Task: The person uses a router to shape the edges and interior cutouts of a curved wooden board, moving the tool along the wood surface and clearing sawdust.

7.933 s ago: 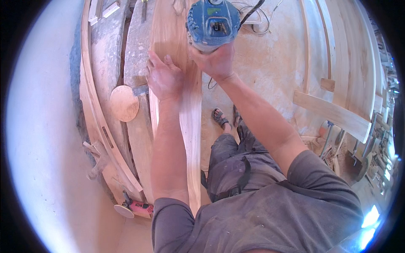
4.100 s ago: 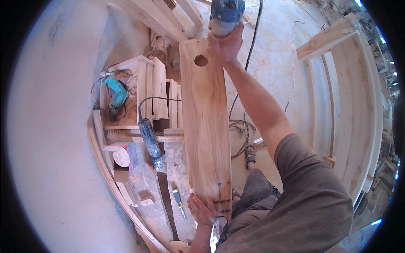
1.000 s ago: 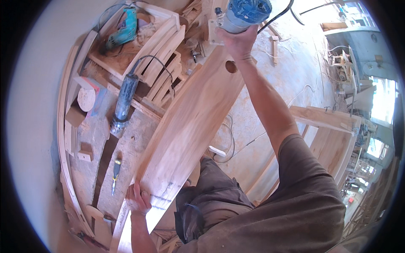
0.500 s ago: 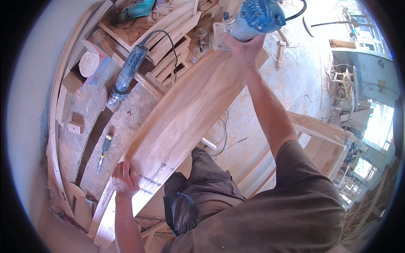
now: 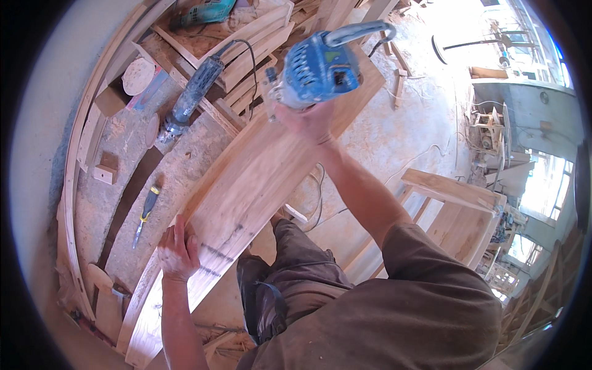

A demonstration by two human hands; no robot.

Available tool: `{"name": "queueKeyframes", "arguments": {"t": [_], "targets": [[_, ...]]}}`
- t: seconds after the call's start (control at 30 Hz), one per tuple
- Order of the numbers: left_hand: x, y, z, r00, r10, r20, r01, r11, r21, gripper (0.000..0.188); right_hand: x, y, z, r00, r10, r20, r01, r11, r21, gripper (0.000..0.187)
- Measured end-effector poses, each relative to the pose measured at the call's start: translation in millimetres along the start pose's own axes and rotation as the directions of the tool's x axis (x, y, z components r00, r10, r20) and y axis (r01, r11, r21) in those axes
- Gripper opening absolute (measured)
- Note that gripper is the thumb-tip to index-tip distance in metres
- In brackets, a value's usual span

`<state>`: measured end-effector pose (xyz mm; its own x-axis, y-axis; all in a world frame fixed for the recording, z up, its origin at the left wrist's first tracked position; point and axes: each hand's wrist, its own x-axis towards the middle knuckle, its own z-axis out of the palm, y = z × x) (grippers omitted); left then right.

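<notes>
My right hand (image 5: 308,122) is wrapped round the lower body of a blue router (image 5: 320,68), a compact corded power tool. Its base sits at the left edge of a long pale wooden board (image 5: 265,166); the bit cannot be seen. The board runs from the lower left to the upper right in front of me, with dark pencil-like marks across its near part. Lower on that same left edge, my left hand (image 5: 177,251) grips the wood, its fingers bent over the edge and partly hidden.
Left of the board, a dusty bench top (image 5: 123,154) bears an angle grinder (image 5: 191,92), a screwdriver (image 5: 147,213) and a small wood block (image 5: 105,172). A teal power tool (image 5: 203,13) lies among wood pieces at the back. A wooden frame (image 5: 456,191) stands at right.
My right hand has brought the router left and nearer along the board, onto its left edge. My left hand keeps its hold on the board, shifting only slightly in view.
</notes>
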<state>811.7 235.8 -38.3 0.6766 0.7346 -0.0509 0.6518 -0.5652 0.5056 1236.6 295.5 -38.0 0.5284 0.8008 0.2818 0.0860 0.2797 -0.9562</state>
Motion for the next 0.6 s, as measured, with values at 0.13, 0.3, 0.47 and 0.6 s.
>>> {"name": "queueKeyframes", "arguments": {"t": [0.13,0.3,0.47,0.6], "targets": [[-3,-1,1,0.999,-0.001,-0.041,0.0,1.0,-0.029,0.059,-30,2,21,0.993,0.069,0.097,-0.074,0.996,0.05,0.064],[-9,-7,4,0.995,0.038,-0.095,-0.036,0.999,0.02,0.057,-27,7,34,0.994,-0.092,-0.052,0.094,0.995,0.029,0.063],[-13,-8,-1,0.986,0.073,-0.152,-0.073,0.997,0.005,0.051,23,-43,-17,0.885,-0.317,-0.34,0.25,0.941,-0.227,0.074],[-13,-8,4,0.966,0.118,-0.231,-0.117,0.993,0.02,0.05,21,-93,-128,0.749,-0.413,-0.518,0.257,0.902,-0.347,0.074]]}}
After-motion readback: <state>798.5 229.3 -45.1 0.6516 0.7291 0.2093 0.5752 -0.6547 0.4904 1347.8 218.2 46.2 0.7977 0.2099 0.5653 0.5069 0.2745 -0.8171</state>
